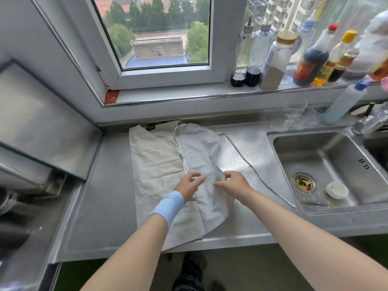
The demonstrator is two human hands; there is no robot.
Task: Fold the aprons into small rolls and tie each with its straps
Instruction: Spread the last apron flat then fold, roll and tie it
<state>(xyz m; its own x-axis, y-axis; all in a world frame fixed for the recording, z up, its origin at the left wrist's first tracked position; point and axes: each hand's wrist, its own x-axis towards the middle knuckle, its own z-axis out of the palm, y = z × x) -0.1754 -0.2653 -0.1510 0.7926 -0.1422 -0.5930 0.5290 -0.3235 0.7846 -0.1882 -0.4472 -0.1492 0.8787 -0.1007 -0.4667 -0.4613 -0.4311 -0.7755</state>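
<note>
— Where's the apron?
— Flat on the counter, right side folded over, strap trailing toward the sink.
— Around it?
— Glasses behind, bottles on the sill. A white cap lies in the sink by the drain.
— Hands?
— Left hand rests spread on the fold; right hand pinches its edge.

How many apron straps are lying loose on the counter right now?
1. The strap runs from the apron's far right corner across the counter to the sink's near left corner. Others may be hidden under the folded fabric.
</note>
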